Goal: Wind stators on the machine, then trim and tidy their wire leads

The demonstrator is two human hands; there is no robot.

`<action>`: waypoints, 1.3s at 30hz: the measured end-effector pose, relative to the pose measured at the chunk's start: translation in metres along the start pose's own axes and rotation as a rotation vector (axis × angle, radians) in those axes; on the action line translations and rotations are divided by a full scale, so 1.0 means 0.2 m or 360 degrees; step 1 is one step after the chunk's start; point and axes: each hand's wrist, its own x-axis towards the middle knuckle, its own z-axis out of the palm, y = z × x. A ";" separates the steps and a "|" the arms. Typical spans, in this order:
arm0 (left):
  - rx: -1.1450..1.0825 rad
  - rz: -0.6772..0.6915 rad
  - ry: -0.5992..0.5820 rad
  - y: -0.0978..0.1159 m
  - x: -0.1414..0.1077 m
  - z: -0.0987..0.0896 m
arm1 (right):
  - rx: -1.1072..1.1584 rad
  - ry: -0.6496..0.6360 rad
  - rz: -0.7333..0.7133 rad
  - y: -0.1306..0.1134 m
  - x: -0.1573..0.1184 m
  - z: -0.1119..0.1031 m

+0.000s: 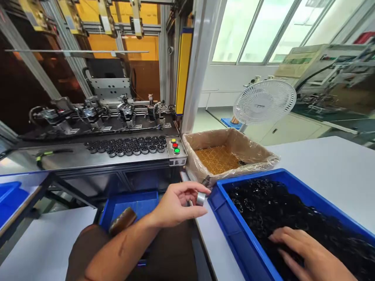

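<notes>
My left hand is held up in front of the blue bin, its fingers closed around a small silver metal ring. My right hand reaches into the blue bin on the right. Its thumb and fingers are apart among the black ring-shaped plastic parts, and the fingertips are partly hidden by them. No part shows clearly between those fingers.
Rows of black rings stand on the machine ledge, beside a button box. A plastic-lined carton sits behind the bin, with a white fan beyond. Below is another blue tray. Machine fixtures line the back.
</notes>
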 end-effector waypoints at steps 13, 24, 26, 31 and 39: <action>-0.0066 -0.0074 -0.0060 0.06 -0.27 0.00 | 0.0731 0.0011 0.1262 -0.16 0.32 -0.23; -0.0032 -0.0100 -0.0044 0.02 -0.27 0.11 | 0.0679 0.0559 0.0445 -0.56 0.27 -0.26; -0.0072 -0.0074 -0.0090 0.00 -0.26 0.13 | 0.0709 0.0616 0.0068 -0.67 0.24 -0.28; -0.0196 -0.0091 -0.0228 -0.04 -0.23 0.20 | 0.0804 0.0657 -0.0172 -0.73 0.22 -0.23; -0.0335 -0.0239 -0.0262 -0.07 -0.23 0.27 | 0.0837 0.0649 -0.0177 -0.74 0.18 -0.20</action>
